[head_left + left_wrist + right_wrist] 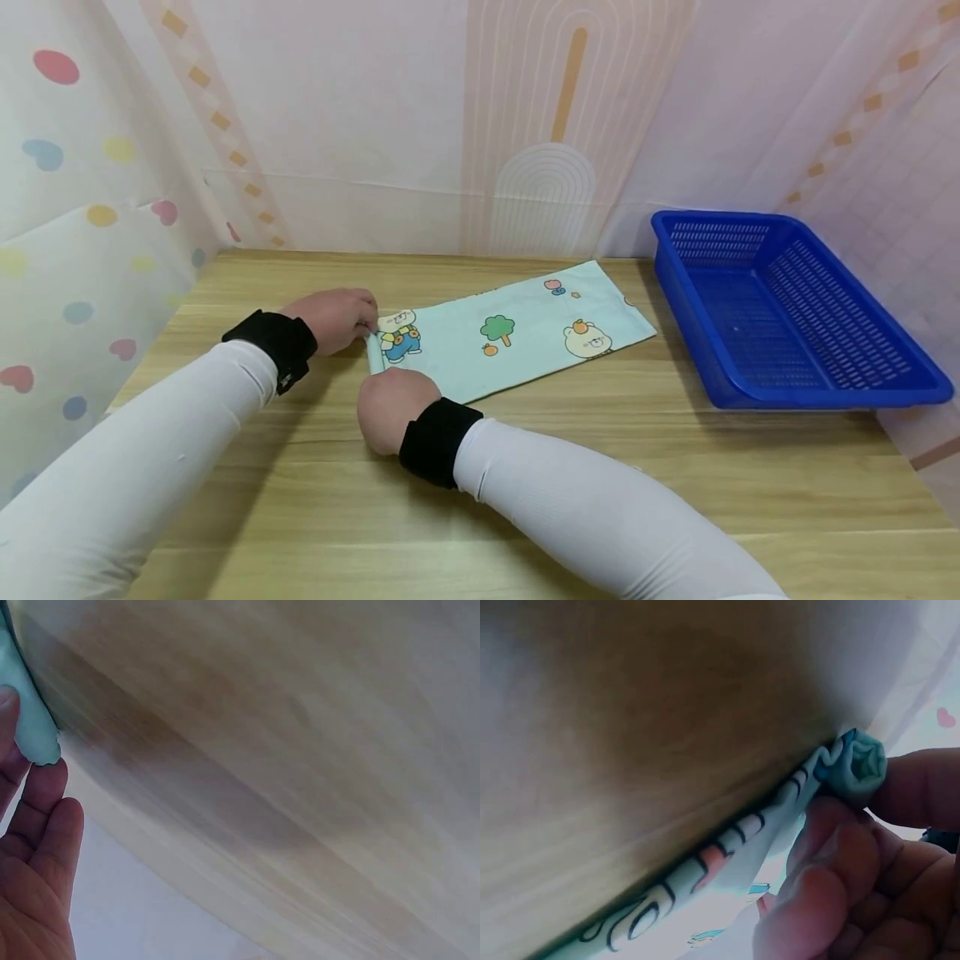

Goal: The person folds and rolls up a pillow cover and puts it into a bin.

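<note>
The light blue cloth [534, 346] lies flat on the bench in front of you, running at a slant from your hands toward the basket, its near-left end turned into a narrow roll [376, 355]. It looks light, soft and limp, with nothing fragile about it; expect it to bend easily and to slacken wherever it isn't held. The two ends of the roll seem the best places to take hold, with even pressure so that the coil stays straight; the right wrist view shows its layers spiralling there.

Your left hand [334, 322] pinches the far end of the roll between thumb and fingers. Your right hand [395, 410] grips the near end, thumb against the coil, fingers curled beside it. The hands are apart, with the roll between them.

Around this is the wood-grain bench [315, 500]; on your right stands a blue basket [686, 321], just beyond the cloth's other end.
</note>
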A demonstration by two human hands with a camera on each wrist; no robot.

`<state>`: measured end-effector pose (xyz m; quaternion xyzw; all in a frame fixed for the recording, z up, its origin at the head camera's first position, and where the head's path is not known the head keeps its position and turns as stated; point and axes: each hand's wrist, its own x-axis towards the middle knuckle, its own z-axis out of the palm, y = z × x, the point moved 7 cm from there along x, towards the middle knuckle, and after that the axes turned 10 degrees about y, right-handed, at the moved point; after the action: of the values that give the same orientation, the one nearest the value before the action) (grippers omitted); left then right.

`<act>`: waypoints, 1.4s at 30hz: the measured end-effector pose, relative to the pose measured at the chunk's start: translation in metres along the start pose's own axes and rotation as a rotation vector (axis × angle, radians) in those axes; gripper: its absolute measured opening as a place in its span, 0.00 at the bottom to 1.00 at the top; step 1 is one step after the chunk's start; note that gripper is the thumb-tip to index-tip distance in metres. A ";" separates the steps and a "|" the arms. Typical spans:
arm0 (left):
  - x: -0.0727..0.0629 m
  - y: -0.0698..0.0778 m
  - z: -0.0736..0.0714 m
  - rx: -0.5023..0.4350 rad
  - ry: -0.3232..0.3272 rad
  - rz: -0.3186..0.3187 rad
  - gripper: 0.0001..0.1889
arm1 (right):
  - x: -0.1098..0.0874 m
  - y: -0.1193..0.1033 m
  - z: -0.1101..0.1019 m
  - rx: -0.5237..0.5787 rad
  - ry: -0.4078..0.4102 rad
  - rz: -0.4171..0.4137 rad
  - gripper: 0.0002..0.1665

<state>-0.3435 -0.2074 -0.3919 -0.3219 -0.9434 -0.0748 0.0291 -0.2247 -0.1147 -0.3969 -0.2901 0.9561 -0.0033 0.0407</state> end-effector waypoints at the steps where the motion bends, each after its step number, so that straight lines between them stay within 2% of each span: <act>1: 0.000 0.000 0.000 0.001 -0.007 -0.006 0.08 | 0.000 0.001 0.000 0.004 -0.008 0.006 0.15; 9: 0.008 0.004 -0.002 0.005 -0.112 -0.060 0.08 | 0.000 0.007 0.001 -0.010 -0.062 0.011 0.16; 13: 0.014 0.006 -0.004 -0.002 -0.157 -0.106 0.07 | 0.001 0.012 0.000 0.031 -0.089 0.031 0.17; 16: 0.018 0.006 -0.004 -0.031 -0.182 -0.164 0.07 | 0.001 0.016 -0.001 0.079 -0.124 0.048 0.17; 21: 0.021 0.002 0.000 -0.099 -0.190 -0.231 0.09 | 0.004 0.023 0.002 0.153 -0.174 0.071 0.19; 25: 0.018 0.000 0.001 -0.082 -0.157 -0.188 0.09 | 0.007 0.024 0.003 0.172 -0.168 0.064 0.19; 29: 0.014 -0.001 0.001 -0.058 -0.089 -0.134 0.09 | 0.008 0.025 -0.001 0.202 -0.090 0.075 0.07; 32: 0.011 -0.001 0.003 -0.045 -0.031 -0.081 0.08 | 0.006 0.024 -0.005 0.201 -0.018 0.082 0.03; 37: 0.004 0.001 0.010 -0.021 0.039 0.017 0.08 | 0.001 0.017 -0.005 0.117 0.038 0.057 0.14; 42: 0.001 -0.003 0.013 -0.039 0.033 0.034 0.12 | -0.002 0.011 -0.004 0.050 0.038 0.046 0.14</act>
<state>-0.3458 -0.2071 -0.4050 -0.3372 -0.9355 -0.0981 0.0394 -0.2295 -0.1040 -0.3932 -0.2670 0.9627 -0.0316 0.0298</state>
